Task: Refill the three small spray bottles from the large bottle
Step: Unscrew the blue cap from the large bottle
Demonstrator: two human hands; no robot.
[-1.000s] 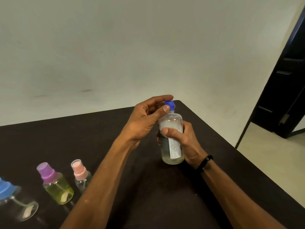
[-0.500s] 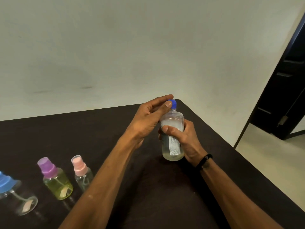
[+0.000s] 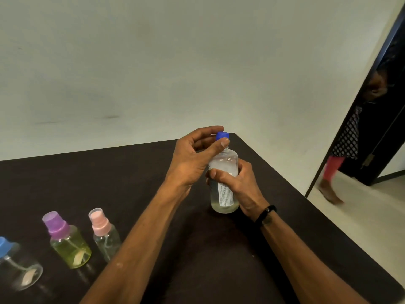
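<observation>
bottles are sitting in a row at the left of the dark surface (image 3: 153, 172): blue-capped spray bottle (image 3: 17, 268) is standing at the far left edge, clear, partly cut off by the frame. purple-capped spray bottle (image 3: 68, 242) is standing just beside it to the right, yellow-green tinted. pink-capped spray bottle (image 3: 105, 233) is standing next, clear, its lower part partly hidden behind the left forearm. all three are wearing their caps and sitting well apart from the large bottle. left hand (image 3: 192, 159) is reaching in over the middle of the surface, thumb and fingers pinching the blue cap (image 3: 222, 136) on top of the large bottle (image 3: 223, 185). large bottle is standing upright on the surface near its right far corner, clear, holding pale liquid, white label facing the camera. right hand (image 3: 238, 185) is gripping its body, fingers and thumb curling round it. black wristband (image 3: 266, 212) is sitting on the right wrist. at the far right, a person (image 3: 344, 150) is walking through the dark doorway (image 3: 385, 119), blurred.
</observation>
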